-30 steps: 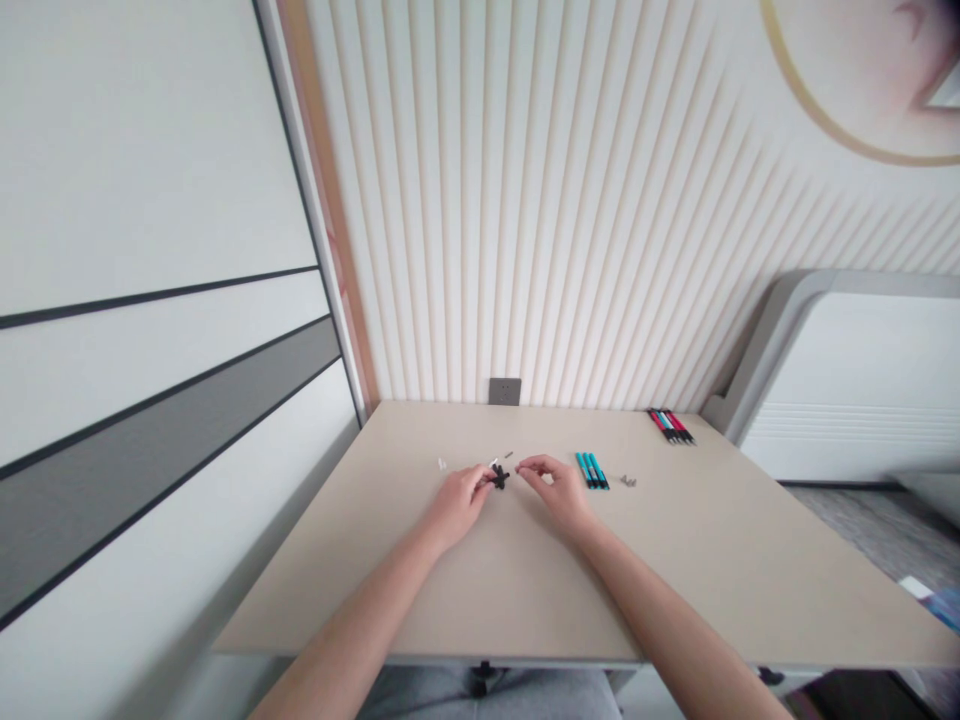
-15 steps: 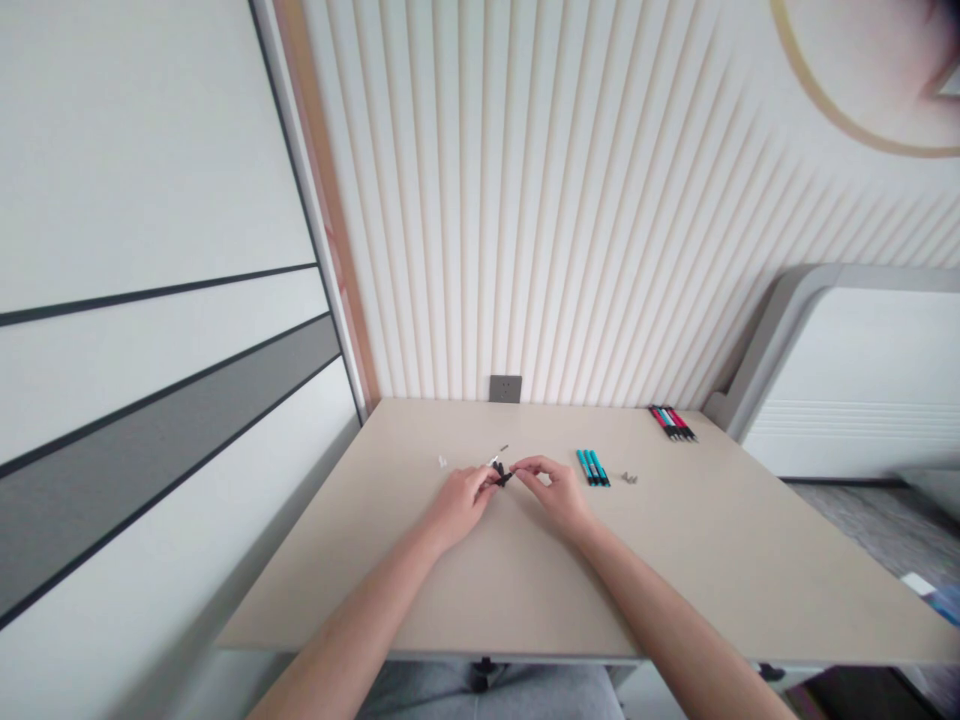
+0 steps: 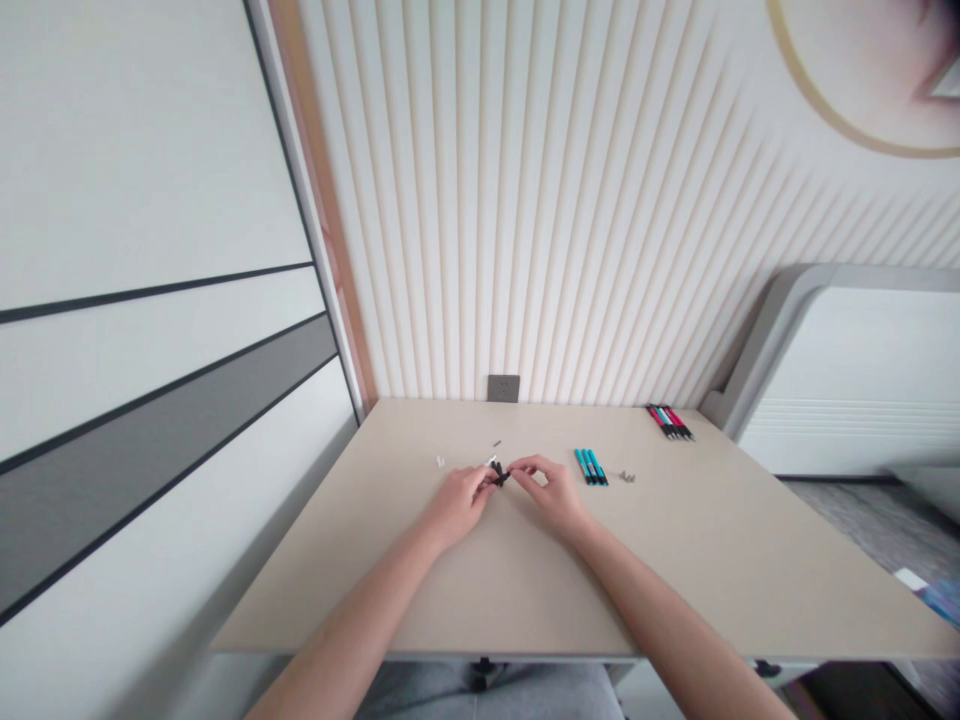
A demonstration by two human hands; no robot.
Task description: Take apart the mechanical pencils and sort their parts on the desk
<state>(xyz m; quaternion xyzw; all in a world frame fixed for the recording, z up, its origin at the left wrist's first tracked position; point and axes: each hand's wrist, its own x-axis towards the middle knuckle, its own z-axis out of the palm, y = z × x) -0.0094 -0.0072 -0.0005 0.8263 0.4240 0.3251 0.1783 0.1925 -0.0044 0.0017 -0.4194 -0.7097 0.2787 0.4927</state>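
Above the desk, the fingertips of my left hand (image 3: 459, 502) are closed on a small black pen part (image 3: 501, 480). From the other side, my right hand (image 3: 553, 492) pinches at the right end of this part with thumb and forefinger; whatever else is between those fingertips is too small to make out. More black pieces (image 3: 496, 466) lie just behind, partly covered by my left fingers. Beside them is a small white piece (image 3: 490, 460), and a thin grey piece (image 3: 496, 442) lies further back.
Several turquoise pen barrels (image 3: 591, 467) lie side by side right of my right hand, with small metal pieces (image 3: 627, 477) beyond. Several pens (image 3: 670, 422) in red, black and other colours lie at the desk's back right. Small clear pieces (image 3: 440, 461) are at left. A wall socket (image 3: 503, 388) is behind.
The view has shifted very slightly. Both hands stay together at the black part, with my right fingertips a touch closer to my left ones.
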